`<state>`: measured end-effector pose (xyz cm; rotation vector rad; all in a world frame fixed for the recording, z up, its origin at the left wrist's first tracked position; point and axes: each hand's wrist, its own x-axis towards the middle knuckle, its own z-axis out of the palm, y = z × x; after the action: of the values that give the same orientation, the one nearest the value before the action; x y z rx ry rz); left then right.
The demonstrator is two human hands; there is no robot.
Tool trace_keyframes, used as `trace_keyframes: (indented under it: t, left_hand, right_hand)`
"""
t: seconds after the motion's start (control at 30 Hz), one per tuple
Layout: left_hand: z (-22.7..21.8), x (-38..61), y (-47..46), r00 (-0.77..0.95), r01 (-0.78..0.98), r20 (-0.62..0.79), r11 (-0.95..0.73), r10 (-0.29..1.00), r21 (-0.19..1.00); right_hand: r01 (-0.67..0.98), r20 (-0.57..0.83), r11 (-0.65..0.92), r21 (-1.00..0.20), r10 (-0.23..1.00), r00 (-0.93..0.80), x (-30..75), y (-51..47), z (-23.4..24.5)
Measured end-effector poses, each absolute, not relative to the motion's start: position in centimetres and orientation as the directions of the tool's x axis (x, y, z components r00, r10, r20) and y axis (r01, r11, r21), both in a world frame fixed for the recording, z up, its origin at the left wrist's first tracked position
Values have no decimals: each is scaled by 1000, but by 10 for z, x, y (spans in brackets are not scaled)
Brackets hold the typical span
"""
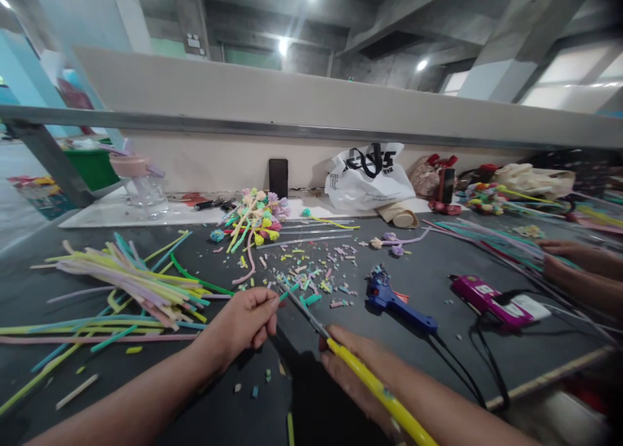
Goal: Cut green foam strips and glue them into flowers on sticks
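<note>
My left hand (243, 322) pinches a short teal pipe cleaner piece (290, 291) between thumb and fingertips. In my right hand (363, 361) is a pair of yellow-handled shears (374, 386), its long grey blades reaching toward the teal piece. Whether the blades touch it I cannot tell. Cut pipe cleaner bits (321, 274) lie scattered beyond the blade tips. A loose pile of pastel pipe cleaners (131, 280) is left of my left hand. Behind the scraps sits a cluster of small pipe cleaner flowers (263, 219). My right fingers are partly hidden by the handle.
A blue glue gun (402, 308) lies to the right, its cord running off the near edge. Beside it is a purple power strip (496, 302). Another person's hands (574, 259) work at far right. A phone (278, 178) and white bag (367, 180) stand at the back.
</note>
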<state>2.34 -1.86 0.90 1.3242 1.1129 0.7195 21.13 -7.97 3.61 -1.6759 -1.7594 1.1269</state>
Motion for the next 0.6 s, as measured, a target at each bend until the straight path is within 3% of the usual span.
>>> trace_keyframes:
  t: [0.17,0.23,0.37,0.6]
  left_hand:
    - [8,23,-17,360,170,-187,133,914,977]
    - [7,22,-17,362,164,-176,123,915,979]
    - [7,22,-18,360,147,-174,128,917,981]
    - [11,25,-20,353,138,-189,149,916,979]
  right_hand:
    - [761,-264,4,-648,937,-229,214,-78,49]
    - [789,-227,54,-612,944,-240,216,-77,43]
    - [796,-111,142,-588,961,-253,218,-77,25]
    - [826,-190,81,-558,956,-222,210,-77,43]
